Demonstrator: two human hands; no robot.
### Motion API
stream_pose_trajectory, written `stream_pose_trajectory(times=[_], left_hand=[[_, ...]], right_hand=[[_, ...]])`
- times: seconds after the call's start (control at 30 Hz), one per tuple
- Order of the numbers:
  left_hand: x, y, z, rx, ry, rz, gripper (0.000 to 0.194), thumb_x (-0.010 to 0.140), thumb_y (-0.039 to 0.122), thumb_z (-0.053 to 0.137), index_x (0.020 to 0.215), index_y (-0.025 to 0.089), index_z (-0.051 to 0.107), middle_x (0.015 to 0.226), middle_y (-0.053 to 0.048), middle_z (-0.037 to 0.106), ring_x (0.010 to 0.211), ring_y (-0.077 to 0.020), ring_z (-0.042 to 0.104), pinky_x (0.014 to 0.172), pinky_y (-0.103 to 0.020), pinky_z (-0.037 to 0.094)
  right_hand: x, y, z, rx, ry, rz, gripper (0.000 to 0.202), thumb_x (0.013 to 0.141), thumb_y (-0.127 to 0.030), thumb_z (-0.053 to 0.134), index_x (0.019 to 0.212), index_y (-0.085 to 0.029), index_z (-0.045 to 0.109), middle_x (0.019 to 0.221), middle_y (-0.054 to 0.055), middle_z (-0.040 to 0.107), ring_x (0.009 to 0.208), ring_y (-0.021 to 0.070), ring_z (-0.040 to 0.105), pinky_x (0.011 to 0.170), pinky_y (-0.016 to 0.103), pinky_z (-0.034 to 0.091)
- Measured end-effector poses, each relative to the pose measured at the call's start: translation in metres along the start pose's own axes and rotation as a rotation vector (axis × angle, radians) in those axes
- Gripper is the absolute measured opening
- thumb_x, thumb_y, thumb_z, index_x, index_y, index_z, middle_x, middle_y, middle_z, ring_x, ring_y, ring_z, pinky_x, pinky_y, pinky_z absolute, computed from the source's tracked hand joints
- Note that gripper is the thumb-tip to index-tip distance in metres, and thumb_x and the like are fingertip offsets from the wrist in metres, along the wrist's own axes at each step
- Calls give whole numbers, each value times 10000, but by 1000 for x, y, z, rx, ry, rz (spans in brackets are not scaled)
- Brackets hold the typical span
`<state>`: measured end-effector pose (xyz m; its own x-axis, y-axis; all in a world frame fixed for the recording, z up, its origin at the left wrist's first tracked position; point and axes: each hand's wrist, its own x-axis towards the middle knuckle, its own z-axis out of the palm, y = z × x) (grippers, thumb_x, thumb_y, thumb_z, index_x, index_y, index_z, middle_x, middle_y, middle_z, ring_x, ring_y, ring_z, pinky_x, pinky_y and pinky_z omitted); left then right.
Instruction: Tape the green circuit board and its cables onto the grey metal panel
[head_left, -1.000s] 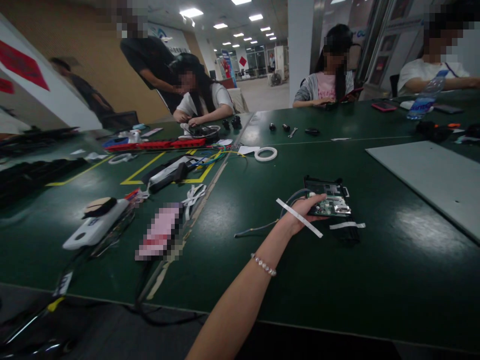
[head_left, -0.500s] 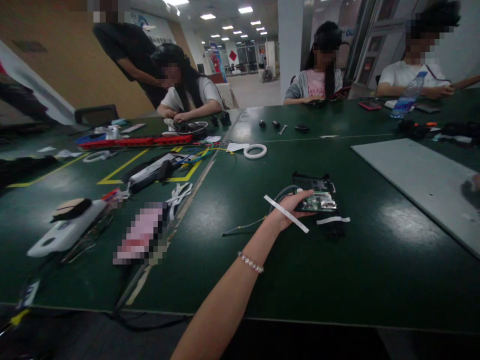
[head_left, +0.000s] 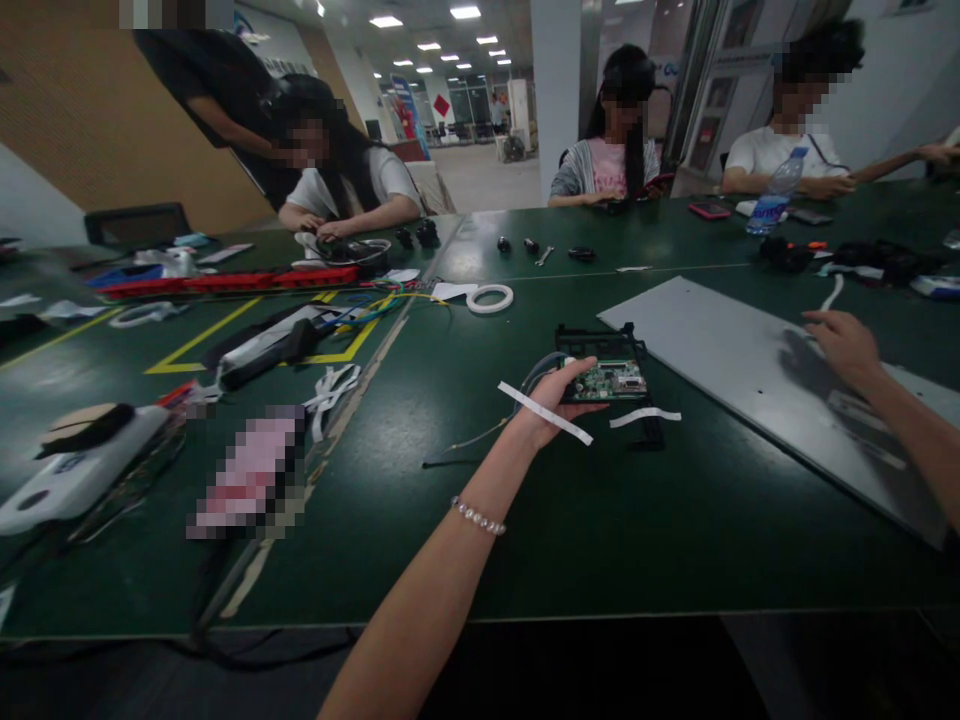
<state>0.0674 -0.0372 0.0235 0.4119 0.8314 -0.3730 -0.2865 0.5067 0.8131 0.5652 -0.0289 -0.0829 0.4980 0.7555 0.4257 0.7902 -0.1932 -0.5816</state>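
Observation:
My left hand (head_left: pixel 559 395) is closed round the edge of a green circuit board (head_left: pixel 611 378) set in a black plastic frame (head_left: pixel 596 340). Thin cables (head_left: pixel 480 437) trail from it to the left. One white tape strip (head_left: pixel 545 412) lies across my wrist; another tape strip (head_left: pixel 645 416) hangs at the front of the frame. On the right, my right hand (head_left: pixel 847 345) has its fingers closed on a short white strip (head_left: pixel 832 292), which sticks up from the fingertips. That hand is above a grey flat panel (head_left: pixel 712 350), where its dark reflection shows.
A white tape roll (head_left: pixel 490 298) lies beyond my left hand. To the left are a pixelated pink item (head_left: pixel 251 470), a white device (head_left: pixel 90 465) and a red strip (head_left: pixel 232 284). A water bottle (head_left: pixel 778 195) stands far right. Several people sit or stand across the table.
My right hand has come into view from the right with a white strip. The grey panel has slid left, closer to the circuit board. The whole view has turned slightly right.

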Motion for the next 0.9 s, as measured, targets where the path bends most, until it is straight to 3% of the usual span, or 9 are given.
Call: stream_pose_trajectory(times=[0.2, 0.53, 0.9], left_hand=[[-3, 5, 1, 21, -31, 43, 299, 753, 224, 734, 1012, 121, 626, 1010, -127, 676, 898, -200, 665, 806, -362, 578], [0, 5, 0, 95, -17, 77, 235, 755, 233, 720, 942, 108, 654, 980, -123, 692, 825, -186, 660, 712, -321, 588], [0, 4, -3, 200, -27, 28, 244, 726, 225, 747, 917, 86, 686, 957, -153, 701, 815, -192, 671, 764, -356, 576]], right_hand=[[-9, -52, 34, 80, -117, -164, 304, 819, -257, 509, 1079, -195, 652, 1186, 147, 589, 1053, 208, 527, 944, 345, 356], [-41, -153, 75, 242, -308, -409, 371, 826, -363, 476, 1155, -268, 619, 1220, 60, 576, 1130, 247, 529, 1017, 446, 374], [-75, -221, 90, 532, -506, -565, 368, 858, -366, 472, 1199, -306, 598, 1251, 20, 538, 1192, 228, 486, 1044, 417, 371]])
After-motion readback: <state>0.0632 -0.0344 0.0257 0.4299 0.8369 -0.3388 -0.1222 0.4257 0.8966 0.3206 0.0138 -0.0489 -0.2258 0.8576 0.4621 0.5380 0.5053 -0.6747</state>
